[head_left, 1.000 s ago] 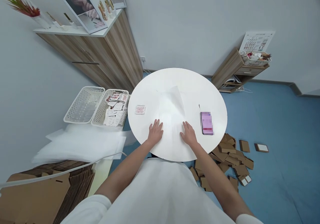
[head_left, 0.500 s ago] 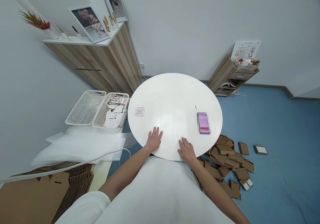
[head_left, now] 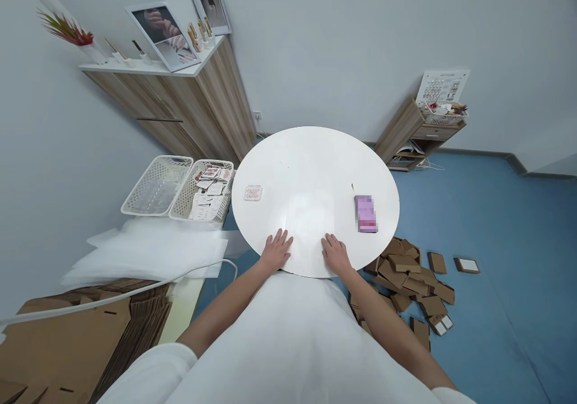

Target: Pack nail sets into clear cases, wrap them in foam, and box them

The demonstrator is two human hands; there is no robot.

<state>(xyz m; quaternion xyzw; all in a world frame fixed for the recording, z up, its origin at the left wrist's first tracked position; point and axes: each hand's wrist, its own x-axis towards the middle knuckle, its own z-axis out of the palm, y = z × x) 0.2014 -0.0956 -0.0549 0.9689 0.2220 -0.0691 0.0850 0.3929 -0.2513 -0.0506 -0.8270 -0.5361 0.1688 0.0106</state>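
Both palms lie flat near the front edge of a round white table. My left hand is open, fingers spread, touching only the tabletop. To its right, my right hand also rests open on the surface with nothing in it. A small clear case with pinkish contents lies on the table's left side, beyond my left hand. Right of my right hand is a purple, blurred-out flat rectangle, perhaps a screen. A tiny dark sliver lies just behind it.
Left of the table stand a white basket and another basket holding printed packets. White foam sheets and folded cardboard lie nearer, crossed by a white cable. Small brown boxes are heaped on the floor at right.
The view has tilted slightly, so the table and its surroundings sit a little higher in the picture. My right hand has shifted slightly on the table; both hands stay flat.
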